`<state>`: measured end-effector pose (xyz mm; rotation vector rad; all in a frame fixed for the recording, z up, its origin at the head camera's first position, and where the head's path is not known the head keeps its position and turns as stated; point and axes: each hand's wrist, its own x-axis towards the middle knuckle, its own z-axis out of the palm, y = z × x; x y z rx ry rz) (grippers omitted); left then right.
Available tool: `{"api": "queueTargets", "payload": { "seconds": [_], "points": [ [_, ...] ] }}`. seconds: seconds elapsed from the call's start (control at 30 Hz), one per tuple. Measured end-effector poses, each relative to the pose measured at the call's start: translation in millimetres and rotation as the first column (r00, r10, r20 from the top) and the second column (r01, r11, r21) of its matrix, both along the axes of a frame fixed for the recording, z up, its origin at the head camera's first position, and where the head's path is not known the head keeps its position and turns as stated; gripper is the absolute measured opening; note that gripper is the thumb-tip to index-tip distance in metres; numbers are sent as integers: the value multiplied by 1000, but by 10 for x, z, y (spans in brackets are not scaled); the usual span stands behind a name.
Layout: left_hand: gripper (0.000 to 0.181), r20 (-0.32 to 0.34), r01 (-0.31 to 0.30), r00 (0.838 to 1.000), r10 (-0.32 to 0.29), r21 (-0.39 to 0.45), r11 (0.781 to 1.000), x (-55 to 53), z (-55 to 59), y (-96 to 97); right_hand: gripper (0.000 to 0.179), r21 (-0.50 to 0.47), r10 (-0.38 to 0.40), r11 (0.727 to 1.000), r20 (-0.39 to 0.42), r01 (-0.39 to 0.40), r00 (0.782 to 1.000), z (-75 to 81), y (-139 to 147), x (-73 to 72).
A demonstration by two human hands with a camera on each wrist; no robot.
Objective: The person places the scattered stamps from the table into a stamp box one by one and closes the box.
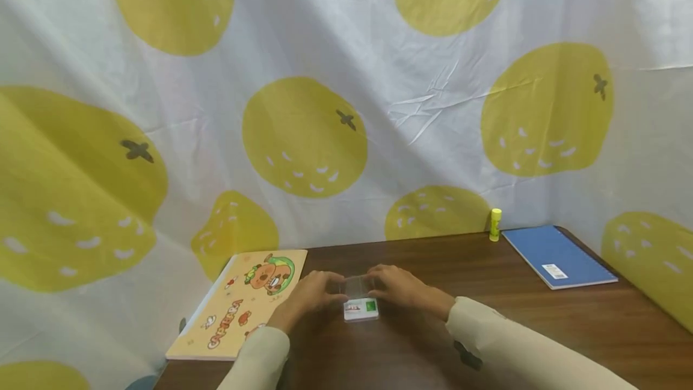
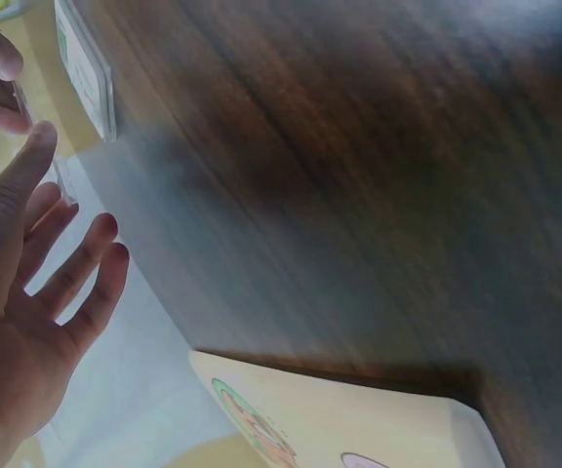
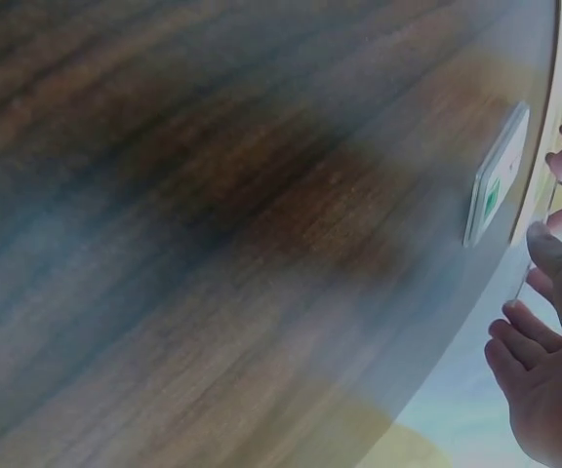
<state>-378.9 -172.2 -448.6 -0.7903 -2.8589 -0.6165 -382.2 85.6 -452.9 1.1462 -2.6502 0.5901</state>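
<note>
Both hands hold a thin clear plastic piece, like a lid or sheet, by its opposite sides. The left hand (image 1: pixel 310 295) pinches its left edge between thumb and index finger, the other fingers spread. At the right edge, the right hand (image 1: pixel 402 287) pinches in the same way. In the head view the clear plastic piece (image 1: pixel 356 287) appears just beyond a small flat white case (image 1: pixel 361 310) with green and red markings. The case lies on the table, and both wrist views show the plastic apart from the case (image 2: pixel 88 73) (image 3: pixel 499 180).
A cream notebook (image 1: pixel 227 318) with capybara drawings lies to the left of the hands. At the back right are a yellow glue stick (image 1: pixel 495 225), standing upright, and a blue notebook (image 1: pixel 557 254). A fruit-print curtain (image 1: pixel 373 155) hangs behind the brown wooden table (image 1: pixel 520 318).
</note>
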Motion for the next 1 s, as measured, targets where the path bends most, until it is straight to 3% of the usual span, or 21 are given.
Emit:
{"api": "queueTargets", "payload": {
  "seconds": [0.17,0.43,1.0],
  "points": [
    [44,8,22,1000,-22,-4,1000,58,-58,-27,39,12,16,1000,1,-16,1000,-46,8,68],
    [47,30,6,1000,-5,-33,999,111,-107,-40,37,24,0,1000,18,-1,1000,-92,20,154],
    [46,42,-1,999,3,-46,999,204,-111,3,38,22,0,1000,15,-1,1000,-132,61,235]
  ]
}}
